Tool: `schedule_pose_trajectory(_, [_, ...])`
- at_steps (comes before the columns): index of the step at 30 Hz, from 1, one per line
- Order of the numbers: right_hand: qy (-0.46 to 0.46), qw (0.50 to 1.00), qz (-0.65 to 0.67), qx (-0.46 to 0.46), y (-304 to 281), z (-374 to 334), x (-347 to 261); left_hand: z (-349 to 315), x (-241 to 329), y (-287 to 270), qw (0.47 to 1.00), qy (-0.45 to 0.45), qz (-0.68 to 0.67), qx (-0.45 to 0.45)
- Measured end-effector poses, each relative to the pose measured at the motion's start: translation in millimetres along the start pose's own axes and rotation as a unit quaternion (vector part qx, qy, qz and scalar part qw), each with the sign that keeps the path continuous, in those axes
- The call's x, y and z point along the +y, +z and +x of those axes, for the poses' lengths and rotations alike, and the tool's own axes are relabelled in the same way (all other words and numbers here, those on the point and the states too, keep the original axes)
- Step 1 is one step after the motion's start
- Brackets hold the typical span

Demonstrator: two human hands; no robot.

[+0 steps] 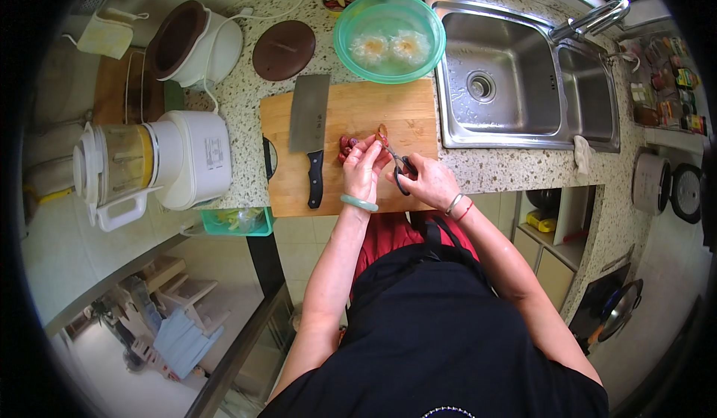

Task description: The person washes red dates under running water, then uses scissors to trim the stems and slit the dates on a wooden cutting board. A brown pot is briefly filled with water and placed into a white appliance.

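My left hand point(361, 172), with a pale green bangle at the wrist, pinches a reddish-brown dried date point(382, 133) above the wooden cutting board point(355, 104). My right hand point(434, 183) is closed round the black handles of a pair of scissors point(396, 166). Their blades point at the date, and seem to touch it. Several dark red dates point(345, 146) lie on the board just left of my left fingers, which partly hide them. Further left lies a cleaver point(309, 116), blade away from me, black handle toward me.
Beyond the board stands a green bowl point(340, 37) with two whitish, frilly clumps in water. A double steel sink point(493, 130) is at the right. A brown lid point(284, 50), a white cooker point(216, 48) and a white blender point(196, 160) stand left. A green bin point(258, 224) hangs below.
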State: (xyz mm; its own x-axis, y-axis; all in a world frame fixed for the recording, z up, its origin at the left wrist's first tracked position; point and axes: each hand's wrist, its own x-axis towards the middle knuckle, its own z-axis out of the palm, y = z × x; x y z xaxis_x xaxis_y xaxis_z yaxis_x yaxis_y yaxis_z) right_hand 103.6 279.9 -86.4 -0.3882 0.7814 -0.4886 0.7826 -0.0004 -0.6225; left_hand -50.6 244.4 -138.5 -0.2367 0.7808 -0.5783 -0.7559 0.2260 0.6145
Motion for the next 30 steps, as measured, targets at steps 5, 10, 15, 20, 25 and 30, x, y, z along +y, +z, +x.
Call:
schedule_pose_trajectory(5, [0.024, 1.0, 0.007, -0.01, -0.4, -2.5, -1.4, -2.8, 2.2, 5.6, 0.999, 0.021, 0.039, -0.003])
schedule_pose_trajectory(10, [0.028, 0.999, 0.033, -0.002, 2.8, -3.2, 0.2, -2.7, 4.1, 4.2, 0.998, 0.03, 0.061, -0.009])
schedule_pose_trajectory(15, [0.017, 0.998, 0.059, -0.012, 2.7, -1.5, 2.2, -2.2, 6.4, 2.1, 0.997, 0.032, 0.076, -0.005])
schedule_pose_trajectory(20, [0.003, 1.0, 0.007, 0.006, 3.2, 2.8, 1.5, -0.9, 4.6, 0.5, 0.991, 0.044, 0.123, 0.002])
schedule_pose_trajectory(25, [0.022, 0.999, 0.014, 0.036, 10.6, 6.7, 3.8, 1.1, 0.9, 2.2, 0.985, 0.068, 0.16, -0.003])
schedule_pose_trajectory(30, [0.048, 0.998, 0.017, -0.03, 0.9, 6.2, -0.7, 4.5, -1.6, -2.8, 0.984, 0.07, 0.165, 0.001])
